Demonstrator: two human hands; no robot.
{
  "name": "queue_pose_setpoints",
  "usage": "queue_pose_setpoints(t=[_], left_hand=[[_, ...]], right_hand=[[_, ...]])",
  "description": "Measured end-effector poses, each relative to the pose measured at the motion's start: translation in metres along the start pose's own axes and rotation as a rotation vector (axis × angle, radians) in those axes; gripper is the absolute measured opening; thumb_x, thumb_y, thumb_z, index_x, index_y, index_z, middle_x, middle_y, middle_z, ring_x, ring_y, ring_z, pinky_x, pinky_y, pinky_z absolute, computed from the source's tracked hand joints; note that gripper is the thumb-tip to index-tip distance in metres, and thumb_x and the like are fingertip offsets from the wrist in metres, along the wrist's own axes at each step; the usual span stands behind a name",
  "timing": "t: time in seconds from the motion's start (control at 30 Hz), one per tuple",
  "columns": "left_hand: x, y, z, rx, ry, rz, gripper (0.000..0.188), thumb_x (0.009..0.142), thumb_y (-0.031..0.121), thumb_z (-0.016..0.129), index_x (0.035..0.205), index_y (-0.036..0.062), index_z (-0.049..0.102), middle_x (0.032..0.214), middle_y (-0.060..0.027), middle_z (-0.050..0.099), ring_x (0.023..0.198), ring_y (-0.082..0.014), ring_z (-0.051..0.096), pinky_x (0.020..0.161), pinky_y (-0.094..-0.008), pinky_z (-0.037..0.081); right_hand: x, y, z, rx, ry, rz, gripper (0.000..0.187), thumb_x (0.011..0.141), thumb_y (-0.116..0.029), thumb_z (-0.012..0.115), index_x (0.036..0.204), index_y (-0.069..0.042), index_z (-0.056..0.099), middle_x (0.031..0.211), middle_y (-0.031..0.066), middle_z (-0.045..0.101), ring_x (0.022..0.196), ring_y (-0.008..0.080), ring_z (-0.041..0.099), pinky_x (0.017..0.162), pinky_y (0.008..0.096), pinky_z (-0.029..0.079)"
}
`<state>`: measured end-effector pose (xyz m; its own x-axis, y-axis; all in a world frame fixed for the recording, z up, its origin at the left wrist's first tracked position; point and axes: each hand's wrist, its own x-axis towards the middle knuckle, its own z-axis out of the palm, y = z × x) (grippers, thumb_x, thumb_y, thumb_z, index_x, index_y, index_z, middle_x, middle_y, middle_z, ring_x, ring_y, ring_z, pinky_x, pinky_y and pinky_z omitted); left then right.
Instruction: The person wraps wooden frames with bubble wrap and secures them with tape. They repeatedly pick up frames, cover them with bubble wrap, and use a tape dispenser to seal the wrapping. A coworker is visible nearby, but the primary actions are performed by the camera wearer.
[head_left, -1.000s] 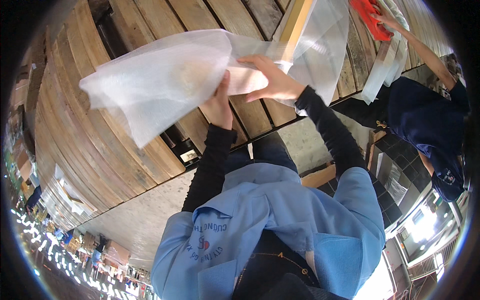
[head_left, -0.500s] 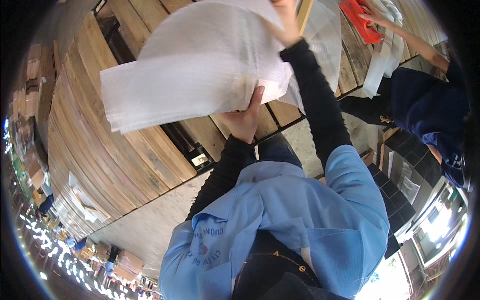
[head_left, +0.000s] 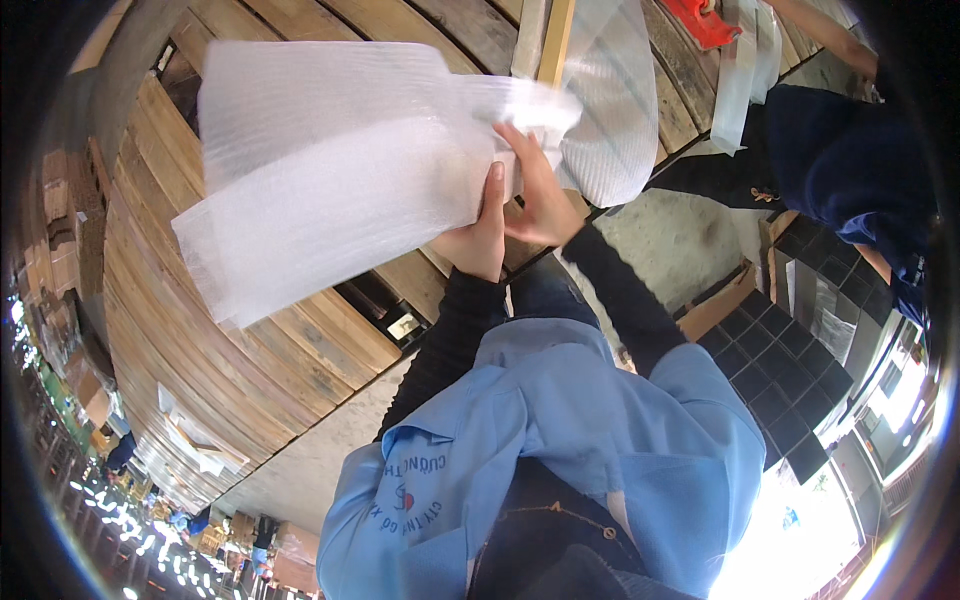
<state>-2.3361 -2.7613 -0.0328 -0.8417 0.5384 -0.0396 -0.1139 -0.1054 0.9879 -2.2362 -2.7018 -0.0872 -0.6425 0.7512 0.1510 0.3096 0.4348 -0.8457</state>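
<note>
A white translucent foam wrapping sheet (head_left: pixel 330 170) lies folded in layers above the slatted wooden table, its broad end to the left. At the narrow right end, my left hand (head_left: pixel 478 238) grips the lower edge, thumb up on the near face. Close beside it, my right hand (head_left: pixel 543 200) is closed over the bunched end, fingers pressed on the foam. The two hands almost touch. Whatever may be inside the wrap is hidden.
The table of wooden slats (head_left: pixel 240 330) has dark gaps. More foam sheeting (head_left: pixel 612 110) and a yellowish wooden strip (head_left: pixel 556 45) lie right of my hands. Farther right, a co-worker in dark clothes (head_left: pixel 840 160) stands by a red tape dispenser (head_left: pixel 705 22). Dark tiled panels (head_left: pixel 775 370) sit lower right.
My right hand has come down from the far side to the sheet's right end beside my left hand. The raised, curved foam has folded down flatter.
</note>
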Motion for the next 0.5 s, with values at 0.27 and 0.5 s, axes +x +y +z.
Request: queue_pose_setpoints(t=[0.27,0.5], left_hand=[[0.0,0.007,-0.041,0.228,-0.6,0.076,0.053,0.083,0.017,0.085,0.128,-0.0008,0.064,0.123,-0.0145,0.069,0.112,-0.0258,0.066,0.097,-0.0384,0.051],[0.035,-0.035,-0.112,0.507,-0.734,0.174,0.042,0.091,0.025,0.074,0.125,0.0015,0.065,0.117,-0.0157,0.069,0.109,-0.0307,0.066,0.096,-0.0421,0.05]], right_hand=[[0.078,0.013,-0.064,0.363,-0.765,0.105,0.109,0.058,-0.02,0.097,0.151,-0.003,0.043,0.14,0.0165,0.061,0.132,0.0295,0.055,0.111,0.0419,0.044],[0.112,0.019,-0.093,0.445,-1.284,0.357,0.103,0.06,-0.003,0.093,0.149,0.001,0.043,0.137,0.016,0.062,0.132,0.0275,0.054,0.11,0.0394,0.044]])
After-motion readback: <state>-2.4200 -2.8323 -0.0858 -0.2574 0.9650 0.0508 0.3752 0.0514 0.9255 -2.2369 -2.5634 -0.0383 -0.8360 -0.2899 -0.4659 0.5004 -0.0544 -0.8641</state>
